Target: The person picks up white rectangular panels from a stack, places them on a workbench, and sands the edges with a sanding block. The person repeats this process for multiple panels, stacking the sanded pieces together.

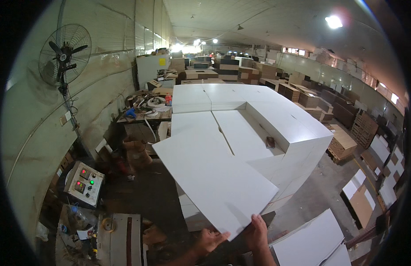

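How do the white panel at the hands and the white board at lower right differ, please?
The white panel has the left hand and right hand at its corner; the white board has neither. The white panel overlaps the white stack in view; the white board lies apart. Both look flat and white.

One left hand, one right hand, one white panel
One wall fan, one control box with two red displays and one green light, one tape roll, one blue tool; background board stacks too small to count.
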Demonstrator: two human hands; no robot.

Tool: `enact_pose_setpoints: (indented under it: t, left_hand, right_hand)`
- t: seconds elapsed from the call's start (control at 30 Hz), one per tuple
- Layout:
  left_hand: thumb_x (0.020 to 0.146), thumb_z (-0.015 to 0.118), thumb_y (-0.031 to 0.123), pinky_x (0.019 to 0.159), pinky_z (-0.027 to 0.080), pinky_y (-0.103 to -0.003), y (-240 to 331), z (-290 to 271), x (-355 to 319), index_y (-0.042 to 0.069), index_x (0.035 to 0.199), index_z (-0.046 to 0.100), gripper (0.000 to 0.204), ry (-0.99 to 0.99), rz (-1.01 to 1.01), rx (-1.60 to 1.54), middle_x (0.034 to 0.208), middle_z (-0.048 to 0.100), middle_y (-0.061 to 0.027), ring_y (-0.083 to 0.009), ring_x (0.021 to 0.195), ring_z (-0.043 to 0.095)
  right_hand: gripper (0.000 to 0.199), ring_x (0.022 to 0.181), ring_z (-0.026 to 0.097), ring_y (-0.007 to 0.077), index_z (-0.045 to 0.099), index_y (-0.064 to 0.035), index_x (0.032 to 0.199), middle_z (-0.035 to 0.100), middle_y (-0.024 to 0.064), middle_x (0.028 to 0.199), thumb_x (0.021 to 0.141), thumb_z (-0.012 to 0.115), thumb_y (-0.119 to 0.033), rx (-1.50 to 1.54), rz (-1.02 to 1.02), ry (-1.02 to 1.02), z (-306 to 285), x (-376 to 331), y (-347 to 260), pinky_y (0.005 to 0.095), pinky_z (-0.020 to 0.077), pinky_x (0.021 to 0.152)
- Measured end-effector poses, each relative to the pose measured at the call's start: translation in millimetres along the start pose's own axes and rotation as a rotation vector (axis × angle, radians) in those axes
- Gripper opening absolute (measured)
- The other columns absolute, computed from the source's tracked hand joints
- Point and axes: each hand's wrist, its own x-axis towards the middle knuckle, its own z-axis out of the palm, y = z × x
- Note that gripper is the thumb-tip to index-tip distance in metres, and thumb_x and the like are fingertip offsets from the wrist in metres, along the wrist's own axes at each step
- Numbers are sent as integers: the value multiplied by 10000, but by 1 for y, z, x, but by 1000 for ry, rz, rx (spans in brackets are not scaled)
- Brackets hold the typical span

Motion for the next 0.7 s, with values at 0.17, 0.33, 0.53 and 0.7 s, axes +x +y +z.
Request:
enact_pose_setpoints:
  t: [0.17, 0.33, 0.53, 0.7]
  left_hand:
    - [1110, 818, 165, 1139, 616, -458, -38, -6, 0, -60, 1459, 741, 422, 301, -74, 93, 1337, 818, -196, -282, 1304, 778]
    - [1080, 787, 104, 1132, 614, -489, -7, -47, 17, 13, 1466, 738, 399, 482, 124, -209, 1394, 790, -152, -289, 1318, 759]
    - [1044, 854, 112, 1121, 618, -468, 32, 34, -58, 25, 1394, 767, 371, 634, 242, -9, 1332, 788, -129, -284, 1287, 751]
    - [1033, 883, 100, 1025, 663, -467, 57, 97, -132, -6, 1326, 791, 324, 627, 326, 470, 1222, 853, -126, -267, 1087, 818]
  right_hand:
    - [519, 1358, 737, 348, 603, 47, 1543, 757, 173, 1464, 1080, 765, -123, -75, 81, 74, -36, -28, -18, 527, 571, 1199]
    - [566, 1371, 728, 356, 585, 19, 1581, 746, 163, 1488, 1058, 771, -90, -67, 203, 50, -98, -85, -33, 544, 571, 1214]
    - [601, 1512, 630, 338, 543, -53, 1684, 682, 100, 1623, 1137, 734, -212, -56, 344, -74, -152, -111, -23, 574, 456, 1323]
    - [745, 1553, 596, 370, 510, -91, 1744, 632, 123, 1706, 1238, 504, -638, 113, 679, -72, -166, -88, 41, 583, 444, 1342]
